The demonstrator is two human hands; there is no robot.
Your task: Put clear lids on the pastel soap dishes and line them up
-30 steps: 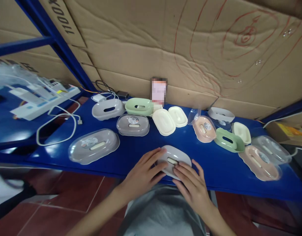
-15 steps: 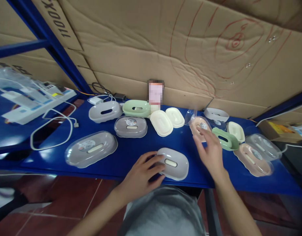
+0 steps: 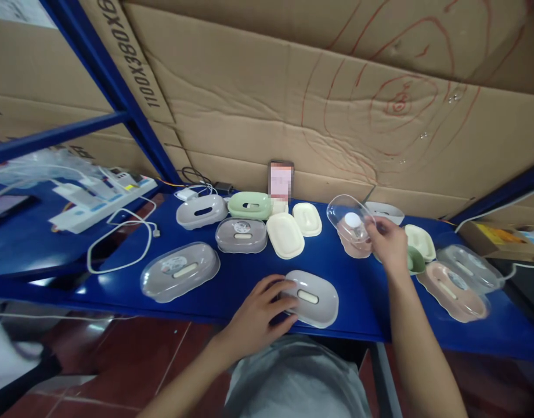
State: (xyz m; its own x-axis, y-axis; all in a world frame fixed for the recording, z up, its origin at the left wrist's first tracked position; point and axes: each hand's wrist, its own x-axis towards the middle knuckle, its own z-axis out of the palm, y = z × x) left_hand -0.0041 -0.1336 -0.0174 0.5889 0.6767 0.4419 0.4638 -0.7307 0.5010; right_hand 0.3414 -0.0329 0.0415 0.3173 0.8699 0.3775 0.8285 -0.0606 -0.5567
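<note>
My left hand rests at the front edge of the blue shelf, fingertips touching the left side of a grey oval soap-dish base with a cream slot. My right hand is stretched out to the back right, gripping a clear plastic lid with a round sticker, lifted and tilted above a pink soap dish. A green dish shows partly behind that hand.
Several more soap dishes and lids lie along the shelf: grey, green, cream, a clear-lidded grey one, a pink lidded one. White cable and power strip at left. Cardboard wall behind.
My right hand left the grey base, reached to the back right and took hold of the clear lid, raising it off the pink dish. My left hand stayed at the grey base.
</note>
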